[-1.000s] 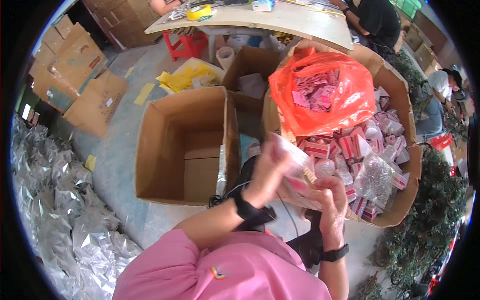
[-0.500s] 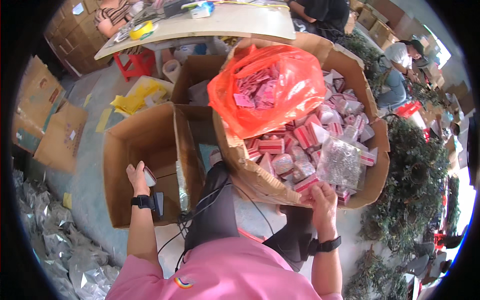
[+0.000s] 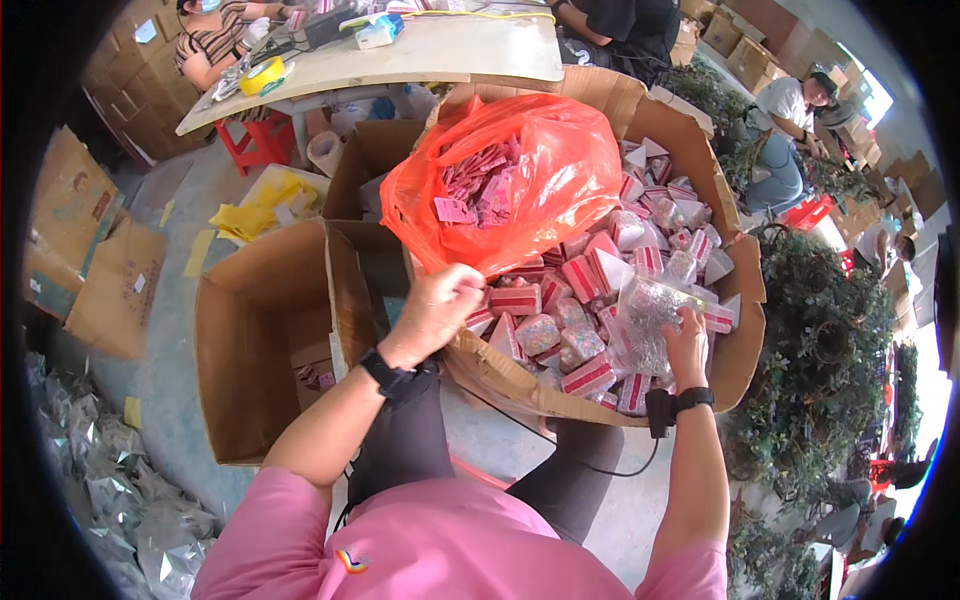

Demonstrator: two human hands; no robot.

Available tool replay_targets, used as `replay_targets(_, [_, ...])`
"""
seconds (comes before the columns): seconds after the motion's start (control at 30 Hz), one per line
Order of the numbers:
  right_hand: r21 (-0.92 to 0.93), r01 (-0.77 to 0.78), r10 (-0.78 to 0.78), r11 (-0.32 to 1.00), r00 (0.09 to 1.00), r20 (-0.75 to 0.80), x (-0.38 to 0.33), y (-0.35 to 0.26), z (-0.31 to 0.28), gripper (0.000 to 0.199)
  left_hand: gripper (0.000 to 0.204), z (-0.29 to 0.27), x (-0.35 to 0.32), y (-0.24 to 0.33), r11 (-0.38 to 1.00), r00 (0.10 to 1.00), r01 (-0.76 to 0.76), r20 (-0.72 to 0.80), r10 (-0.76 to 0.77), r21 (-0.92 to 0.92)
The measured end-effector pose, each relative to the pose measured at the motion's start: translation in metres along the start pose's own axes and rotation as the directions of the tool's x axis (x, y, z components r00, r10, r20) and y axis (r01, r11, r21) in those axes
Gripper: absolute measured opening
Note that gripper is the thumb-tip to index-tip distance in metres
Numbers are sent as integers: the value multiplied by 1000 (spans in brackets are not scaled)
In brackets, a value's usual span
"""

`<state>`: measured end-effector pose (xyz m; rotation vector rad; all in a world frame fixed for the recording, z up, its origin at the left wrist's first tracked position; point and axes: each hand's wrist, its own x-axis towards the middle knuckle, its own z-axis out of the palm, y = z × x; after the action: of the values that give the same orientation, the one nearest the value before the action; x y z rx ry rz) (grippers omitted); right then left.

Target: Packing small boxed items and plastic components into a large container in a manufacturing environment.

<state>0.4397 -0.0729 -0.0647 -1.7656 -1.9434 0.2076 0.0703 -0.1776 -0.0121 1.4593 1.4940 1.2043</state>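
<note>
Left hand (image 3: 437, 305) moved from left carton (image 3: 225, 345) to red bag's (image 3: 565, 165) lower edge; your fingers curled, grip unclear. Your right hand (image 3: 688, 345) at clear plastic (image 3: 645, 330), fingers bent, grip unclear. Clear plastic atop wrapped pieces (image 3: 582, 347).

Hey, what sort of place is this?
Probably a packing workshop: a big brown cardboard box holding small pink striped packets, a yellow tape roll on a pale table, and stacked brown cartons.

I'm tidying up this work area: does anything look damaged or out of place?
The large cardboard carton looks worn, its near-left rim frayed and uneven. The open red plastic bag sags over its left edge, perhaps precariously.
</note>
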Motion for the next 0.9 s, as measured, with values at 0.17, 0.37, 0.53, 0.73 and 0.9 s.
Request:
replay_targets(0.17, [34,60,-60,998,998,-2,8,10,-4,6,10,23,14,-9,985,995,-92,40,87,144])
replay_targets(0.37, [87,31,-37,996,998,60,14,21,-16,9,8,-25,64,-1,920,972,-145,-123,201,364])
replay_targets(0.53, [259,-159,139,953,986,95,21,36,-31,18,18,-50,120,-35,773,983,-98,-59,172,626])
replay_targets(0.73, [633,-355,320,688,931,174,21,6,-62,16,30,-42,140,-51,369,978,-1,78,-195,930])
replay_targets(0.9, [682,-408,335,607,909,246,22,24,-54,9,28,-36,131,-28,299,989,-111,134,-56,948])
